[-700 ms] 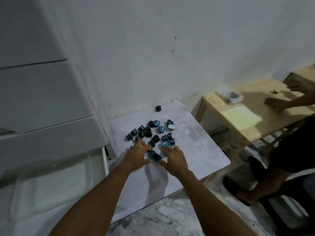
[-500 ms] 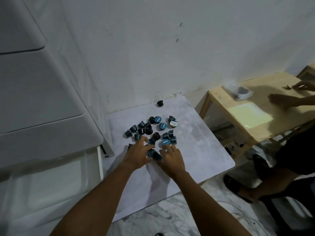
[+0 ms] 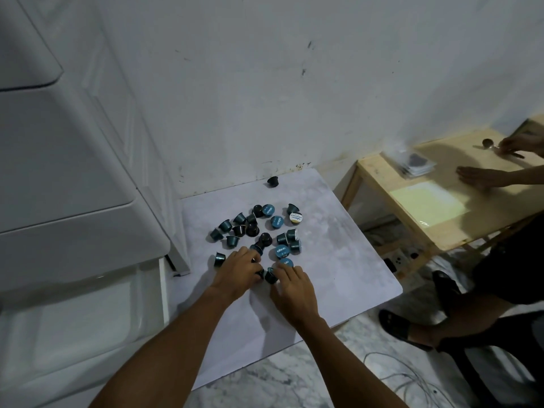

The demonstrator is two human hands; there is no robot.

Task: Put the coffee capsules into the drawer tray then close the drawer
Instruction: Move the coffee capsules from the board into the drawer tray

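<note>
Pale marbled tabletop (image 3: 338, 260) carries everything we work with, and we place the rest by it. At its near middle our left hand (image 3: 238, 272) and right hand (image 3: 291, 285) lie palm down, side by side, at the near edge of the coffee capsules (image 3: 256, 231). Our left fingers (image 3: 250, 256) curl over a few dark capsules and appear to grip them; our right fingers (image 3: 290, 270) bend around a teal capsule (image 3: 271, 275), touching it, though we cannot tell whether they have closed on it. The other capsules lie scattered across the tabletop's middle, and one black capsule (image 3: 273, 181) sits alone near its far edge. Left of the tabletop, the white drawer (image 3: 88, 328) stands open. To the right stands a wooden table (image 3: 426, 207) where another person's hand (image 3: 477, 177) rests.
</note>
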